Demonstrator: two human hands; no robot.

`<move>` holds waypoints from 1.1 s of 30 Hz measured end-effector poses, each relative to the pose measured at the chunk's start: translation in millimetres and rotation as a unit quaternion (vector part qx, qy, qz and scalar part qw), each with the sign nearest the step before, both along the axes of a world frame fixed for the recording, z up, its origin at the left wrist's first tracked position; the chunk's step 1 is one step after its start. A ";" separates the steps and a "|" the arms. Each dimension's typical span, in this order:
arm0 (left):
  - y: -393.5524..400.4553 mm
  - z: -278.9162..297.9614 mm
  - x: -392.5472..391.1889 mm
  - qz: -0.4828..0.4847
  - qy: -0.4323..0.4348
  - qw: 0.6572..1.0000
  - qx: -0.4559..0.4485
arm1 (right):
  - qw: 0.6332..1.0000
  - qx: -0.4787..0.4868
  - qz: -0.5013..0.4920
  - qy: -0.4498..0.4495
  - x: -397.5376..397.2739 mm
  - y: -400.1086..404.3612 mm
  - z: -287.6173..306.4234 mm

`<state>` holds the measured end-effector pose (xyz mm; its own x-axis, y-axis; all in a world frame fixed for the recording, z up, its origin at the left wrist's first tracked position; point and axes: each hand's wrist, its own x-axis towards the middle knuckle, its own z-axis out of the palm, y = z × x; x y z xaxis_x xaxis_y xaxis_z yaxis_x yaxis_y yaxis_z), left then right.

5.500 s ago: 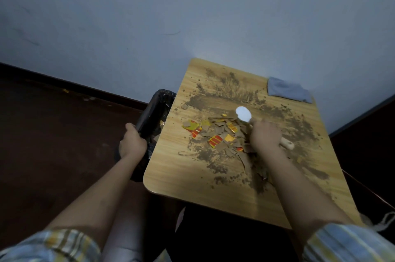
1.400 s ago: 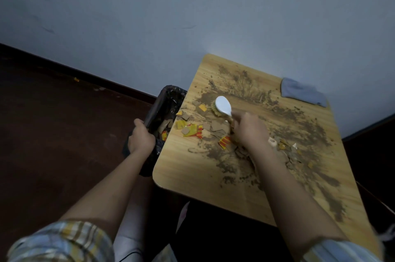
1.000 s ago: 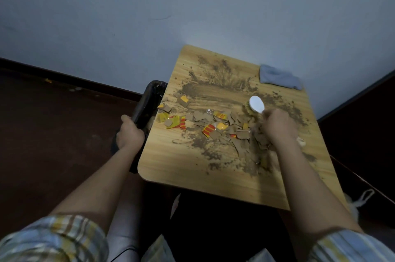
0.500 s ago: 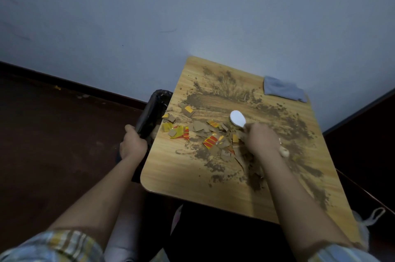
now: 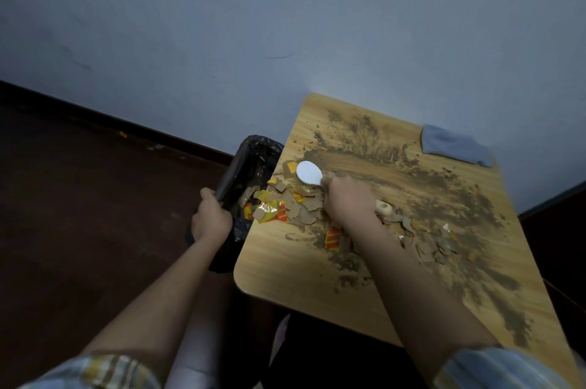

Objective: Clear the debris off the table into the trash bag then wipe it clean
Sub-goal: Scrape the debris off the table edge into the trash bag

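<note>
A small wooden table (image 5: pixel 285 268) is smeared with brown dirt (image 5: pixel 444 198) and strewn with torn cardboard and yellow-red wrapper scraps (image 5: pixel 285 207). My right hand (image 5: pixel 348 201) grips a white-backed brush (image 5: pixel 309 173) at the table's left edge, with the scraps bunched against it. A black trash bag (image 5: pixel 250 160) hangs open beside that edge. My left hand (image 5: pixel 211 220) grips its rim. Some scraps lie at the bag's mouth.
A folded grey-blue cloth (image 5: pixel 453 149) lies at the table's far right corner against the pale wall (image 5: pixel 285 23). More scraps (image 5: pixel 425 239) sit right of my forearm. Dark red floor (image 5: pixel 79 214) spreads to the left.
My right hand has swept the brush leftward, driving the heap of scraps to the table's left edge and over the bag's mouth. My left hand keeps holding the bag.
</note>
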<state>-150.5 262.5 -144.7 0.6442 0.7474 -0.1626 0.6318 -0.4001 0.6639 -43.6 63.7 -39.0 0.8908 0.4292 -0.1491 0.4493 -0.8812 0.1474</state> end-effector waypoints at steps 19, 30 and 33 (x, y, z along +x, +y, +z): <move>6.2 -0.5 5.1 0.007 -0.002 1.000 0.003 | 0.996 0.083 0.002 -0.029 17.8 -13.9 -3.7; 8.8 0.2 9.9 0.003 -0.004 0.999 0.037 | 0.997 0.026 -0.003 -0.078 39.1 2.5 -8.3; 10.0 0.7 10.4 0.001 -0.008 0.999 0.046 | 0.997 0.018 0.023 -0.070 39.6 19.2 -7.2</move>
<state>-140.1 272.4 -143.9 0.6442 0.7603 -0.0837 0.6230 -0.4580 0.6341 -4.0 82.9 -46.2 0.8815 0.4722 -0.0090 0.4659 -0.8662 0.1806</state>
